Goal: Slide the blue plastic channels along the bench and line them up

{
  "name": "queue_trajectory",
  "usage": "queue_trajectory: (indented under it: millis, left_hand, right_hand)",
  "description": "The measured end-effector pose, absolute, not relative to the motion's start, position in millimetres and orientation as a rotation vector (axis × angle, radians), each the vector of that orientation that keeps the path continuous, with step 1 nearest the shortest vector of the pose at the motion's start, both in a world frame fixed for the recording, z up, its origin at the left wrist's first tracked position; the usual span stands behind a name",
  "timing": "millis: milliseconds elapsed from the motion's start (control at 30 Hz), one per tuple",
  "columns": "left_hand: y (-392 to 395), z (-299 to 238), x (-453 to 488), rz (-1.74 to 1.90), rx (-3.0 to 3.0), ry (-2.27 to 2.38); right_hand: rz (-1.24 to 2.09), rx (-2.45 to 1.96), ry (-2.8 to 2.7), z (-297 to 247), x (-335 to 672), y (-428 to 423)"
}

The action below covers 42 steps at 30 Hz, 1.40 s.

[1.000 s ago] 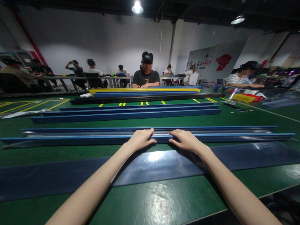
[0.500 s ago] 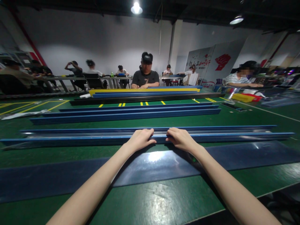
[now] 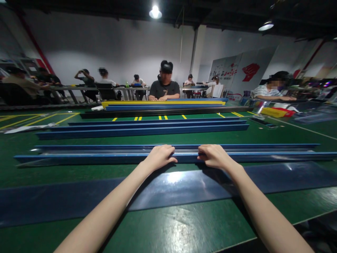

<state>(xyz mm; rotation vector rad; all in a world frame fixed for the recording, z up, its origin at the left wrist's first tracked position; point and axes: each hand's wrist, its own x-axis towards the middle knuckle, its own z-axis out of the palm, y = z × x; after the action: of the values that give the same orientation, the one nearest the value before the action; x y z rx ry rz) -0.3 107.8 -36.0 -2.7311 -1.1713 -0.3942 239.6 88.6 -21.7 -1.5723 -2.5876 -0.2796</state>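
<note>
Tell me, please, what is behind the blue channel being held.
Behind the channel, on the green table, lie blue strips, then a black strip and a yellow strip. The channel hides the surface directly behind it.

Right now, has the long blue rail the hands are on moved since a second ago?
Yes, to the right: the long blue rail has its left end farther right against the next blue rail behind it.
</note>
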Motion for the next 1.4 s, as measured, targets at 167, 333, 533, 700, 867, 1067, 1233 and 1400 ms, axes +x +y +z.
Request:
queue_trajectory:
  millis: [167,333,533,700,867,1067,1233,1400]
  left_hand:
    - [108,-34,-2,-0.376,-2.746,-1.182]
    - [109,-32,-3,-0.353,-2.761,-1.220]
    - [109,-34,-2,-0.335,-2.755,-1.226]
    - [109,-35,-2,-0.306,-2.741,-1.219]
    - [110,-36,-2,-0.294,-2.726,-1.216]
    - [110,-37,-2,-0.296,-2.729,-1.199]
    - [109,-36,-2,-0.303,-2.740,-1.214]
    - [109,-36,-2,-0.294,-2.743,-1.226]
  right_hand:
    - [-0.281,-1.684,-2.558,-18,251,88]
    - [-0.292,-1.718,-2.539,-17,253,87]
    - [-0.332,-1.661,-2.564,-20,247,86]
    - [-0.352,-1.514,-2.564,-27,232,85]
    - [-0.347,-1.403,-2.613,-32,220,87]
    - [-0.318,-1.418,-2.593,-32,220,88]
    - [-0.332,-1.402,-2.589,-33,219,88]
    - [-0.351,-1.387,-2.583,-34,220,89]
